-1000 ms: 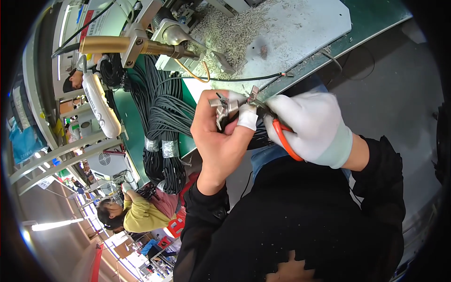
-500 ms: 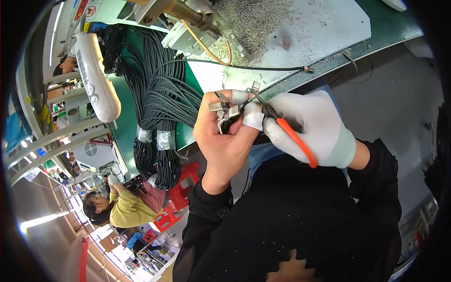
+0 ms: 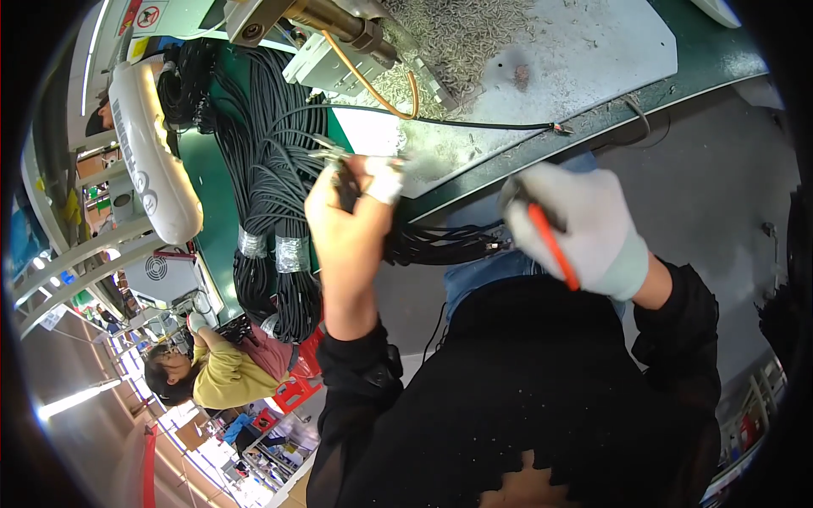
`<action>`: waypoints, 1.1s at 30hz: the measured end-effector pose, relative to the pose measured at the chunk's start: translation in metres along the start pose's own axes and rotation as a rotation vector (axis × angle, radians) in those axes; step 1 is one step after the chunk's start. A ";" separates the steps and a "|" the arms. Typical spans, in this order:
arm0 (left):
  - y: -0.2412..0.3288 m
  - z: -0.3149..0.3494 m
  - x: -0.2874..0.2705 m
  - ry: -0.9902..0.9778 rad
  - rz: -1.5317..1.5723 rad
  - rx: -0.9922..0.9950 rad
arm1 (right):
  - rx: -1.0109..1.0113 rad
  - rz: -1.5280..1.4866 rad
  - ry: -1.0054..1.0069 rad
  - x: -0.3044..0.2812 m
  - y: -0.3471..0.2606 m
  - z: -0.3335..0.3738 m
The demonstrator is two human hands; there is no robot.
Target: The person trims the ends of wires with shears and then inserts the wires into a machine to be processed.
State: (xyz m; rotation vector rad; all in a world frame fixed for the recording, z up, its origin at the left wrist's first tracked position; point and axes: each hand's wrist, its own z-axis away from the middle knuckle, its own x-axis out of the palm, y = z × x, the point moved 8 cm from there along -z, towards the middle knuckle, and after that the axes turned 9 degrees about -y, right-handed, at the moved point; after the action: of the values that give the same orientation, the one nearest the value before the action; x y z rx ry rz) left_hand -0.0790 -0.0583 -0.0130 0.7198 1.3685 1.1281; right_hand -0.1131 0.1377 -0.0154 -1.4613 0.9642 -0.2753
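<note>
My left hand (image 3: pixel 345 224), bare but for white coverings on some fingertips, is closed around black cables with metal connectors at their ends. Motion smears the connectors (image 3: pixel 329 151) above it. A bunch of black cables (image 3: pixel 436 244) lies to the right of that hand, below the table edge, over my lap. My right hand (image 3: pixel 584 224), in a white glove, is closed on orange-handled pliers (image 3: pixel 546 237). Their jaws are too blurred to make out. The right hand stands apart from the left, with a gap between them.
A thick bundle of black cables (image 3: pixel 292 182) lies on the green table (image 3: pixel 199 161). Small metal bits (image 3: pixel 474 42) cover a pale board (image 3: pixel 584 63) beside a machine (image 3: pixel 339 68). One cable (image 3: pixel 483 125) crosses the board. A lamp (image 3: pixel 157 152) hangs at left; a co-worker (image 3: pixel 229 372) sits beyond.
My left hand has moved left and up with the cables, away from the pliers. My right hand has shifted slightly right, still holding the pliers. The black bunch between them has come into view.
</note>
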 end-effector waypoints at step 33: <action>-0.012 -0.075 0.019 -0.118 0.155 -0.086 | 0.254 -0.474 -0.496 -0.003 0.079 -0.125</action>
State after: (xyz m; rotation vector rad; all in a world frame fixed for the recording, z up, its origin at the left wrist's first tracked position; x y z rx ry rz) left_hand -0.1520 -0.0611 -0.0405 0.8280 1.1735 1.2386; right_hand -0.2313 0.0637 -0.0647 -1.4124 0.1691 -0.3428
